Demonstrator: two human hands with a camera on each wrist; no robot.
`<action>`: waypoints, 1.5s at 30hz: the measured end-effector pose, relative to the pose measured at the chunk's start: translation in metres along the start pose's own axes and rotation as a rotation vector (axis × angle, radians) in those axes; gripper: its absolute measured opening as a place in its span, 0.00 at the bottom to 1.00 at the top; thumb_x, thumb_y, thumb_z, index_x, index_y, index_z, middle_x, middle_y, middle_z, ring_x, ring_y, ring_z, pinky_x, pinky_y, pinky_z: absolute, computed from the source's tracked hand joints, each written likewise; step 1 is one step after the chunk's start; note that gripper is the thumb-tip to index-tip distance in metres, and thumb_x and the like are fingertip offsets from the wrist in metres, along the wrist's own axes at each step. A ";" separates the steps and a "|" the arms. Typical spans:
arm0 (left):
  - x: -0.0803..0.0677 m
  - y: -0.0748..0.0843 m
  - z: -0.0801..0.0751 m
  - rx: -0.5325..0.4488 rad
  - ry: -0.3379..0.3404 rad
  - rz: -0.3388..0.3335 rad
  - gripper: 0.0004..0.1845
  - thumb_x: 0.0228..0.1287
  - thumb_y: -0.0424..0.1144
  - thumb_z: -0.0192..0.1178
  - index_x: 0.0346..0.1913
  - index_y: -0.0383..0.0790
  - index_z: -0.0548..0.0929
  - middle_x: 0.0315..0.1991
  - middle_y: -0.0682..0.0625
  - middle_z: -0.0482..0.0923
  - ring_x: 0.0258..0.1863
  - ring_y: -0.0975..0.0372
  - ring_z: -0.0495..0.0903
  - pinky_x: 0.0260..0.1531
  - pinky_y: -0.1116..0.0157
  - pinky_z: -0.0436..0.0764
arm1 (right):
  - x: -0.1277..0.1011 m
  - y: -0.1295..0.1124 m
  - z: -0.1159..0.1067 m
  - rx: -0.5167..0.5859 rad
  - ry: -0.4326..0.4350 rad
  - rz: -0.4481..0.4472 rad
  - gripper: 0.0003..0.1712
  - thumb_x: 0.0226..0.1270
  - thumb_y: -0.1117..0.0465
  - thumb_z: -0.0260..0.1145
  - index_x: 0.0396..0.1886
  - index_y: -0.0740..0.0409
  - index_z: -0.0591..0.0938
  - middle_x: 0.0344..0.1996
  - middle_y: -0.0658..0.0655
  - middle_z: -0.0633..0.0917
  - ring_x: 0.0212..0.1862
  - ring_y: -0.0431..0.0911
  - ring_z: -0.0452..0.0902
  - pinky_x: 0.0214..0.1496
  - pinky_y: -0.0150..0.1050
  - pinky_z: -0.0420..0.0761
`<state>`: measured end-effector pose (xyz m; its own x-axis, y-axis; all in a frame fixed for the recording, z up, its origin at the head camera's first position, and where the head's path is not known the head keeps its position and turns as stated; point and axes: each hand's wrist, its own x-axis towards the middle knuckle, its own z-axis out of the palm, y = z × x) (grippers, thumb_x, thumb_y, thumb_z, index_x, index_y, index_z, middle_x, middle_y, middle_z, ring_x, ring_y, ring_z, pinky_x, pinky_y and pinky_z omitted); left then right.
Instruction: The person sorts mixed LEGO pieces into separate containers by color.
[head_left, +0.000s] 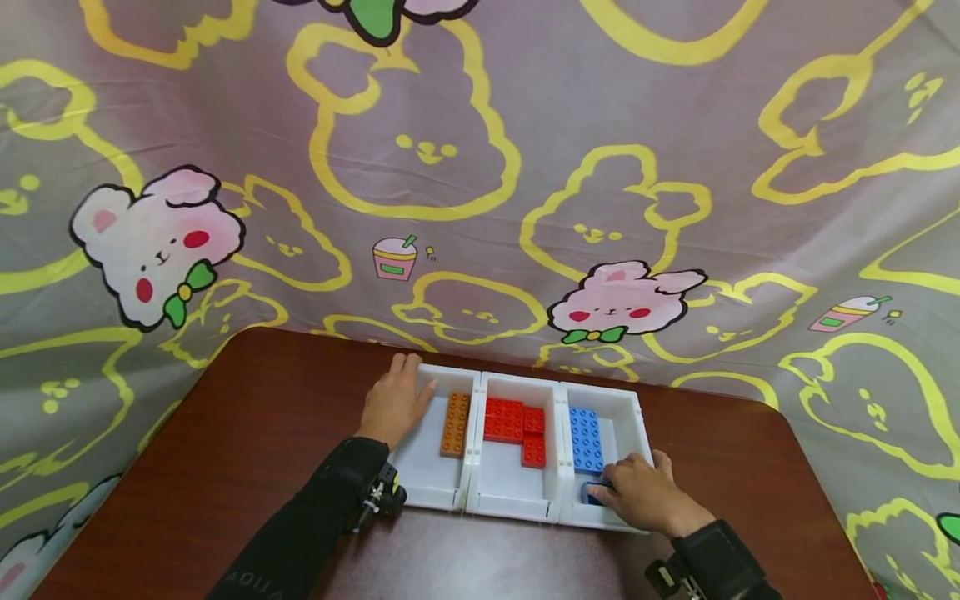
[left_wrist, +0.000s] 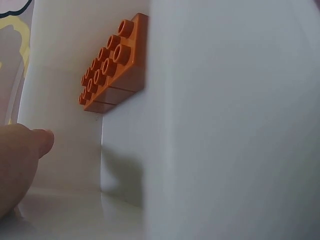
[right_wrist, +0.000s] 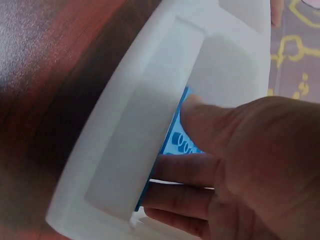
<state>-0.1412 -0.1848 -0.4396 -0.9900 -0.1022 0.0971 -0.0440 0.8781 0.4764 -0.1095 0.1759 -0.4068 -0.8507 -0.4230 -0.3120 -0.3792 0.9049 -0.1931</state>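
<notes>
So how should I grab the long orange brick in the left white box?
Pinch the long orange plastic brick across its two long sides, coming straight down from above. It lies flat, studs up, near the box's right wall, so its left side is easier; the left hand rests there already.

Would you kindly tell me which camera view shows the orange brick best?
The left wrist view: the orange brick fills the frame close up, studs distinct. The head view shows it small in the left bin. The right wrist view misses it.
</notes>
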 end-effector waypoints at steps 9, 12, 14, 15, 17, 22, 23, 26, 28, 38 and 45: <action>0.000 0.002 0.002 -0.001 -0.024 -0.009 0.28 0.75 0.46 0.64 0.67 0.33 0.71 0.62 0.35 0.72 0.43 0.44 0.84 0.44 0.46 0.84 | -0.003 0.000 -0.007 0.111 0.035 0.022 0.14 0.64 0.54 0.77 0.34 0.56 0.81 0.26 0.48 0.80 0.36 0.47 0.74 0.55 0.66 0.63; 0.000 0.001 0.001 -0.002 -0.020 -0.013 0.28 0.75 0.46 0.64 0.67 0.33 0.71 0.62 0.35 0.73 0.44 0.43 0.84 0.45 0.45 0.84 | -0.006 -0.011 -0.007 -0.001 0.146 0.040 0.15 0.61 0.58 0.78 0.37 0.59 0.80 0.24 0.53 0.84 0.32 0.48 0.80 0.53 0.64 0.65; 0.000 0.001 0.000 -0.005 -0.012 -0.014 0.28 0.75 0.46 0.65 0.67 0.33 0.71 0.61 0.35 0.73 0.45 0.43 0.84 0.46 0.45 0.84 | -0.005 -0.019 -0.005 -0.109 0.245 0.050 0.14 0.57 0.61 0.78 0.38 0.62 0.82 0.23 0.57 0.85 0.29 0.50 0.82 0.49 0.62 0.67; -0.001 0.000 0.000 -0.006 -0.006 -0.015 0.27 0.74 0.46 0.65 0.66 0.33 0.71 0.61 0.35 0.73 0.45 0.43 0.84 0.46 0.45 0.84 | -0.005 -0.024 -0.003 -0.163 0.291 0.051 0.13 0.56 0.63 0.77 0.37 0.62 0.83 0.22 0.59 0.85 0.28 0.52 0.83 0.46 0.60 0.68; -0.002 -0.001 0.001 -0.006 0.003 -0.017 0.27 0.74 0.46 0.65 0.66 0.32 0.71 0.60 0.35 0.73 0.44 0.43 0.84 0.46 0.45 0.84 | -0.002 -0.031 0.002 -0.245 0.355 0.046 0.12 0.55 0.63 0.77 0.35 0.63 0.84 0.21 0.61 0.84 0.25 0.54 0.82 0.40 0.56 0.69; -0.003 -0.001 0.004 -0.019 -0.009 0.001 0.27 0.75 0.45 0.65 0.66 0.32 0.71 0.61 0.34 0.73 0.42 0.44 0.84 0.43 0.46 0.84 | 0.002 -0.042 0.010 -0.221 0.338 0.087 0.18 0.62 0.56 0.77 0.39 0.67 0.83 0.24 0.64 0.86 0.27 0.58 0.85 0.37 0.56 0.74; -0.003 -0.001 0.004 -0.023 -0.012 0.006 0.27 0.75 0.45 0.65 0.66 0.32 0.71 0.61 0.34 0.73 0.42 0.44 0.84 0.42 0.46 0.84 | 0.002 -0.042 0.009 -0.193 0.325 0.107 0.20 0.63 0.55 0.76 0.42 0.68 0.83 0.26 0.65 0.87 0.30 0.59 0.86 0.38 0.58 0.76; -0.002 0.000 0.003 -0.023 0.003 0.015 0.27 0.74 0.45 0.65 0.66 0.32 0.71 0.60 0.34 0.73 0.41 0.44 0.84 0.42 0.46 0.84 | -0.001 -0.041 0.007 -0.129 0.323 0.150 0.22 0.66 0.58 0.75 0.49 0.71 0.81 0.31 0.69 0.88 0.35 0.61 0.88 0.41 0.62 0.79; -0.002 0.000 0.002 -0.013 0.016 0.013 0.27 0.74 0.44 0.65 0.65 0.32 0.72 0.59 0.34 0.73 0.41 0.44 0.84 0.42 0.46 0.84 | -0.001 -0.040 0.006 -0.102 0.315 0.157 0.22 0.65 0.62 0.74 0.52 0.73 0.80 0.32 0.70 0.88 0.33 0.60 0.88 0.40 0.61 0.82; -0.002 -0.001 0.000 -0.004 0.032 0.022 0.26 0.73 0.44 0.66 0.64 0.31 0.72 0.57 0.34 0.74 0.39 0.44 0.84 0.40 0.46 0.84 | 0.002 -0.041 0.008 -0.006 0.211 0.219 0.32 0.59 0.53 0.81 0.48 0.76 0.79 0.31 0.67 0.81 0.29 0.53 0.81 0.33 0.54 0.85; 0.000 0.000 0.000 -0.009 0.003 -0.002 0.27 0.74 0.44 0.65 0.66 0.32 0.72 0.59 0.35 0.73 0.43 0.43 0.84 0.43 0.45 0.84 | 0.009 -0.034 0.000 0.071 0.060 0.246 0.44 0.56 0.47 0.82 0.53 0.80 0.73 0.36 0.72 0.85 0.33 0.57 0.83 0.37 0.57 0.84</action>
<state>-0.1409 -0.1844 -0.4395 -0.9895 -0.1054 0.0990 -0.0446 0.8737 0.4844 -0.1039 0.1418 -0.4031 -0.9351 -0.1853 -0.3020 -0.1335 0.9738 -0.1840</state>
